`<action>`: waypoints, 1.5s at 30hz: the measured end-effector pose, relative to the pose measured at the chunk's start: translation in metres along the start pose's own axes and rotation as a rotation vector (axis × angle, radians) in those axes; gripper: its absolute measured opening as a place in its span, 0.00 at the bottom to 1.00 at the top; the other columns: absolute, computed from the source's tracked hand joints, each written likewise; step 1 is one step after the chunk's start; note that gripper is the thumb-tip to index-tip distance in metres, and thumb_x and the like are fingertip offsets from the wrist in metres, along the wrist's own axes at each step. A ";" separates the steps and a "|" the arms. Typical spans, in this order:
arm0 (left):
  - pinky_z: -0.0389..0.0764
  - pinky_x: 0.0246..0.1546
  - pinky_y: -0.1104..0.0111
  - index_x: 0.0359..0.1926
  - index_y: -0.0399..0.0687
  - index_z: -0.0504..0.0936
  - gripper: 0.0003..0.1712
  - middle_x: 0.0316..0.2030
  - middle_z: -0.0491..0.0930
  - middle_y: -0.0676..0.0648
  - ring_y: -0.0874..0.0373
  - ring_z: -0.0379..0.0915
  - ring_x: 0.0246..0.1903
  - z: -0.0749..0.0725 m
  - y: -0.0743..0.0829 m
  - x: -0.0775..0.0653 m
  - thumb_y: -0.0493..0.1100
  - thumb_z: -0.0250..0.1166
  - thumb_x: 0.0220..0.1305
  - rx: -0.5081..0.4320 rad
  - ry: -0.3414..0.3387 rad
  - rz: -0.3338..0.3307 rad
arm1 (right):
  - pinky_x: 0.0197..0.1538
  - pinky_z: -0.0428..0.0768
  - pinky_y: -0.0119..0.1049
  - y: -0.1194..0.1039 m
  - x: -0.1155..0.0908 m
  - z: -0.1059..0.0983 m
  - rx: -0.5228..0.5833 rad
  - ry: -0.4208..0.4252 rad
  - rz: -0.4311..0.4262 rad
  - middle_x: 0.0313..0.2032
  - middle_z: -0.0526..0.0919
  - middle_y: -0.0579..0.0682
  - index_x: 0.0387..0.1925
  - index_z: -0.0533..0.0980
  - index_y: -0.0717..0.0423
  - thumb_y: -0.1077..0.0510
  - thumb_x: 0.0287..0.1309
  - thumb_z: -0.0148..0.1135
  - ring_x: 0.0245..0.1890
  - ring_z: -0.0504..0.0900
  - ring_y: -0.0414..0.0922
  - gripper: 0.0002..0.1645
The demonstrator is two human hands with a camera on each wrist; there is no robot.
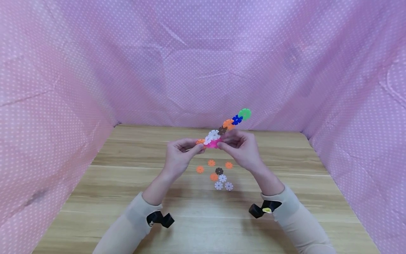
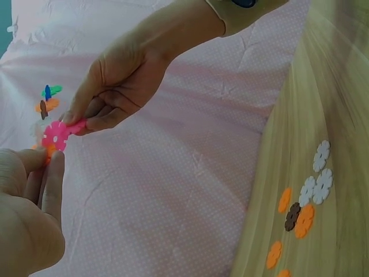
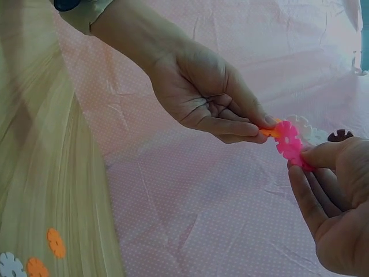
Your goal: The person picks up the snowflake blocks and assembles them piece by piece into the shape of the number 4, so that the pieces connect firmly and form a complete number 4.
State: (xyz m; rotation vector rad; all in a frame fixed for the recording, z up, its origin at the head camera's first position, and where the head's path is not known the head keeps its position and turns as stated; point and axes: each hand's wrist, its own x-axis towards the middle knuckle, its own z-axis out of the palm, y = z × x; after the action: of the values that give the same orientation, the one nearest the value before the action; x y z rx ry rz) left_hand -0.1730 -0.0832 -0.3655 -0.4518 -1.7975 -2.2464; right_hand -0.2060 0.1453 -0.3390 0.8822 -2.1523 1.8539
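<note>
Above the table, both hands hold a chain of interlocked notched plastic discs (snowflake building pieces). My left hand [image 1: 176,158] pinches an orange disc [image 3: 268,133] at the chain's near end between thumb and fingers. A pink disc [image 2: 55,136] adjoins it, with more pink beside it in the grip of my right hand [image 1: 245,150]. From there the chain slants up and right through white discs [image 1: 214,134], a brown disc [image 1: 222,130], an orange disc [image 1: 228,124] and a blue disc [image 1: 237,120] to a green disc [image 1: 245,114]. Fingers hide part of the joins.
Loose discs lie on the wooden table [image 1: 127,183] below the hands: several orange discs [image 1: 200,169], one brown disc [image 1: 219,171] and three white discs [image 1: 228,186]. Pink dotted cloth [image 1: 203,70] surrounds the table at the back and sides.
</note>
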 end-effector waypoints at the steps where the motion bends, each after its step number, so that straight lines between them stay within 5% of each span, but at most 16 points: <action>1: 0.95 0.45 0.63 0.46 0.14 0.82 0.12 0.33 0.92 0.56 0.61 0.91 0.32 0.000 0.000 0.000 0.22 0.70 0.64 0.000 0.003 0.002 | 0.41 0.93 0.30 0.000 0.000 0.000 0.005 0.002 -0.002 0.36 0.91 0.54 0.41 0.83 0.72 0.72 0.58 0.75 0.35 0.91 0.35 0.10; 7: 0.95 0.45 0.64 0.45 0.16 0.83 0.10 0.33 0.92 0.56 0.61 0.91 0.32 0.000 0.003 0.001 0.22 0.69 0.64 -0.001 0.016 0.003 | 0.42 0.93 0.29 -0.001 0.001 0.001 0.018 -0.006 -0.035 0.36 0.90 0.35 0.42 0.82 0.73 0.75 0.57 0.73 0.36 0.90 0.34 0.11; 12: 0.94 0.45 0.63 0.44 0.23 0.86 0.08 0.34 0.93 0.55 0.61 0.92 0.33 -0.001 0.007 0.003 0.23 0.70 0.64 0.004 0.025 0.022 | 0.44 0.93 0.31 0.004 0.002 -0.003 0.022 -0.052 -0.079 0.40 0.92 0.51 0.46 0.82 0.73 0.74 0.61 0.70 0.37 0.91 0.38 0.12; 16: 0.95 0.44 0.64 0.46 0.16 0.83 0.11 0.34 0.93 0.56 0.62 0.91 0.32 -0.002 0.010 0.004 0.21 0.69 0.64 0.001 0.036 0.045 | 0.43 0.93 0.31 0.015 -0.001 -0.010 -0.046 -0.104 -0.029 0.40 0.90 0.64 0.47 0.84 0.70 0.72 0.64 0.69 0.37 0.92 0.48 0.10; 20: 0.95 0.43 0.64 0.46 0.16 0.83 0.11 0.34 0.93 0.56 0.62 0.91 0.32 -0.004 0.012 0.005 0.21 0.68 0.64 -0.010 0.034 0.056 | 0.42 0.93 0.30 0.033 -0.005 -0.015 -0.182 -0.156 0.047 0.39 0.91 0.61 0.44 0.87 0.63 0.67 0.65 0.71 0.38 0.91 0.52 0.07; 26: 0.95 0.44 0.63 0.41 0.38 0.90 0.11 0.34 0.93 0.54 0.62 0.91 0.33 -0.003 0.015 0.005 0.22 0.69 0.64 -0.014 0.021 0.051 | 0.43 0.93 0.37 0.063 -0.014 -0.014 -0.353 -0.236 0.069 0.39 0.92 0.53 0.44 0.88 0.58 0.64 0.66 0.72 0.37 0.90 0.44 0.06; 33: 0.95 0.43 0.64 0.48 0.13 0.81 0.13 0.34 0.92 0.57 0.62 0.91 0.32 -0.001 0.015 0.001 0.20 0.68 0.64 -0.012 0.015 0.061 | 0.46 0.93 0.35 0.091 -0.021 -0.012 -0.504 -0.389 0.138 0.40 0.92 0.49 0.45 0.88 0.59 0.63 0.66 0.71 0.39 0.88 0.41 0.08; 38: 0.95 0.43 0.64 0.47 0.13 0.81 0.13 0.34 0.92 0.57 0.62 0.91 0.33 -0.002 0.013 0.000 0.21 0.68 0.64 -0.003 0.012 0.078 | 0.47 0.91 0.33 0.103 -0.027 -0.007 -0.569 -0.466 0.198 0.42 0.90 0.48 0.48 0.87 0.59 0.61 0.68 0.69 0.41 0.86 0.39 0.10; 45: 0.95 0.43 0.63 0.46 0.17 0.83 0.11 0.34 0.92 0.55 0.62 0.91 0.33 -0.001 0.013 -0.002 0.22 0.69 0.64 -0.006 0.016 0.066 | 0.45 0.89 0.29 0.114 -0.033 -0.005 -0.598 -0.465 0.180 0.42 0.89 0.49 0.47 0.87 0.60 0.63 0.66 0.69 0.40 0.85 0.39 0.10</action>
State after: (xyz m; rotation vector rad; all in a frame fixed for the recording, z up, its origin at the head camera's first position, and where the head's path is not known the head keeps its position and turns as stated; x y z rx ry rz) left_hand -0.1669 -0.0869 -0.3544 -0.4850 -1.7429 -2.2054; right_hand -0.2409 0.1664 -0.4500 1.0628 -2.9078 0.9916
